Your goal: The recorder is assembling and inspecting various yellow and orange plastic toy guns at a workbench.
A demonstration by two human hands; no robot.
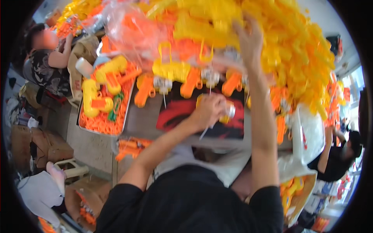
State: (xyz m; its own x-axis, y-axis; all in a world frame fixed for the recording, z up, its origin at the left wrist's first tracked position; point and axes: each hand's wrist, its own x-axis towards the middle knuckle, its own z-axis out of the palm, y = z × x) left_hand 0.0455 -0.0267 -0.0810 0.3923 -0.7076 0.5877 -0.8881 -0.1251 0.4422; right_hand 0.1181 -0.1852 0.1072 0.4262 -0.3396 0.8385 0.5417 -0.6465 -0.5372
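Note:
Over the dark and red mat [175, 116], my left hand [210, 110] is closed on a yellow toy-gun shell [224, 119]. A silvery-white round piece [230, 110] sticks out beside its fingers, with a thin white stem below. My right hand [250, 42] is stretched far forward at the heap of yellow plastic shells [287, 50]. Its fingers look apart and somewhat blurred, and nothing shows clearly between them. Beyond the mat stand several orange toy-gun handles [145, 91] with silvery round units [162, 84]. A yellow shell [171, 70] lies across them.
At the left, a tray [81, 122] holds small orange parts, yellow-and-orange toy guns [95, 103] and a green bundle [115, 108]. Clear plastic bags [126, 25] cover orange parts at the back. A white bag [311, 132] hangs at the right. Other people [54, 62] sit nearby.

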